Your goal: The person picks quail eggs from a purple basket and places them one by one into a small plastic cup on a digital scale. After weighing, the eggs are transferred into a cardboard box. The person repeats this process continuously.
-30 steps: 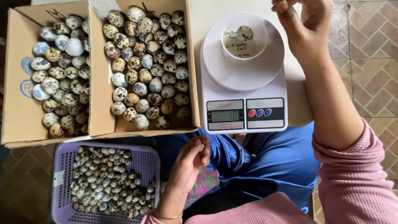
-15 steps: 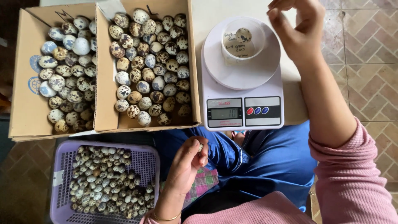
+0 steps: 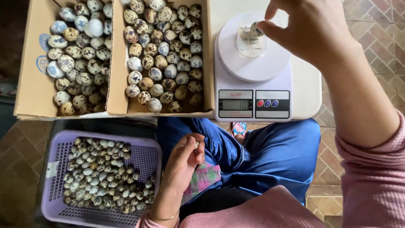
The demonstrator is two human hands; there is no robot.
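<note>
1. The right hand [image 3: 314, 29] is raised over the white kitchen scale [image 3: 253, 88], its fingertips pinched together on a speckled quail egg [image 3: 256, 29] just above the small clear cup [image 3: 251, 40] standing on the round weighing plate (whether the egg already touches the cup is hard to tell from this angle).
2. The left hand [image 3: 183, 162] rests lower down, over the lap in blue trousers [image 3: 270, 156], fingers curled closed around what seems to be another small egg [image 3: 196, 145], mostly hidden by the thumb.
3. Just to the left of that hand sits a lilac plastic basket [image 3: 57, 169], filled with many speckled eggs.
4. Beside the scale, on the same pale tabletop [image 3: 306, 90], stand two open cardboard boxes: the nearer box [image 3: 118, 84] holds brownish speckled eggs, and the farther box [image 3: 31, 80] holds paler, bluish ones.
5. A pink sleeve [image 3: 375, 177] covers the right forearm; a patch of checked cloth [image 3: 204, 177] lies by the left wrist.
</note>
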